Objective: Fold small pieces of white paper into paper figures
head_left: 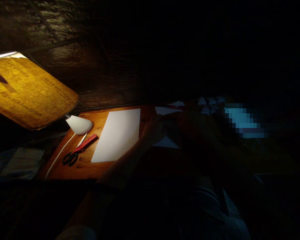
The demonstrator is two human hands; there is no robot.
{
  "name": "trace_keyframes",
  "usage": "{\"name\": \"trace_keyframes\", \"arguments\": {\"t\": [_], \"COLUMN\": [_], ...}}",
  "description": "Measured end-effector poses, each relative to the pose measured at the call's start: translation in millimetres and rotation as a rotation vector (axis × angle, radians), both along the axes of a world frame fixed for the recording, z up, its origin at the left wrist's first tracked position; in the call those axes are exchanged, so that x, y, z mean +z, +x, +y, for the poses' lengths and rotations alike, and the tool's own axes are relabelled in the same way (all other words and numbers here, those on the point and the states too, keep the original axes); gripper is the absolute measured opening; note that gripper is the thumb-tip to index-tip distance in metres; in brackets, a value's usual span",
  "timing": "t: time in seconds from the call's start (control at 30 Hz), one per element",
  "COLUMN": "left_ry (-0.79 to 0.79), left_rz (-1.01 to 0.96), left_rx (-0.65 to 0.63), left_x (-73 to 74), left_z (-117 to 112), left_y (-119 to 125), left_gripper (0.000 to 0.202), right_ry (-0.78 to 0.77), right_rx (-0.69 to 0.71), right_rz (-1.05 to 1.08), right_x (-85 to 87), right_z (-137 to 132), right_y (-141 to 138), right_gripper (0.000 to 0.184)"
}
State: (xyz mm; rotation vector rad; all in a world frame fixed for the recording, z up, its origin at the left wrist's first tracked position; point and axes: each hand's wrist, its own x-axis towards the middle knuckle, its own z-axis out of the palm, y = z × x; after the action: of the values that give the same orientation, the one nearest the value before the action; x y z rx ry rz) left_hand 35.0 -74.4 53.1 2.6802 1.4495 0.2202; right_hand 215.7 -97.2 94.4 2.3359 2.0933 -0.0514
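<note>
My left hand point(153, 129) reaches over the table, with its back turned up, and rests at a partly hidden piece of white paper point(167, 142). Its fingers are too dark to make out. Nearly lost in shadow, my right hand point(186, 121) is close to the right side of that paper; whether it grips anything does not show. Left of my hands lies a white paper sheet point(118, 135), brightly lit. Beyond them is another white paper piece point(162, 110), with a thin reddish object point(176, 107) beside it.
A white lamp base point(81, 125) with a yellow printed shade point(32, 93) stands at the table's left end. Near it lie black-handled scissors point(71, 158), a red strip with holes point(88, 142) and a white pen point(81, 140). Several pale folded pieces point(210, 104) lie far right on the wooden table point(85, 171).
</note>
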Motion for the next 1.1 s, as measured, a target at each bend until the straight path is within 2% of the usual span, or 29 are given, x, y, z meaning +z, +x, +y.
{"name": "trace_keyframes", "arguments": {"t": [0.37,0.53,0.73,0.83,0.97,1.1], "left_ry": [0.004,0.022,0.016,0.014,0.014,0.017], "left_rz": [0.051,0.021,0.033,0.018,0.011,0.021], "left_rx": [-0.007,-0.020,-0.014,-0.018,-0.021,-0.014], "left_x": [2.3,0.4,-1.3,-3.2,-4.1,-1.1], "left_z": [-1.7,-1.8,-1.6,-0.6,0.4,-0.5], "left_y": [-0.5,-1.6,-1.7,-2.1,-2.5,-2.1], "left_gripper": [0.036,0.031,0.039,0.040,0.036,0.032], "right_ry": [0.001,0.029,0.033,0.059,0.094,0.117], "right_rx": [-0.022,-0.002,0.045,0.132,0.352,0.389], "right_rz": [0.008,0.029,0.055,0.103,0.218,0.232], "right_x": [4.2,-0.3,-5.8,-12.0,-26.5,-34.3], "right_z": [-3.8,-2.2,-1.4,1.0,8.1,12.9], "right_y": [-0.7,1.6,6.0,8.2,9.7,9.7], "right_gripper": [0.041,0.040,0.040,0.041,0.045,0.047]}}
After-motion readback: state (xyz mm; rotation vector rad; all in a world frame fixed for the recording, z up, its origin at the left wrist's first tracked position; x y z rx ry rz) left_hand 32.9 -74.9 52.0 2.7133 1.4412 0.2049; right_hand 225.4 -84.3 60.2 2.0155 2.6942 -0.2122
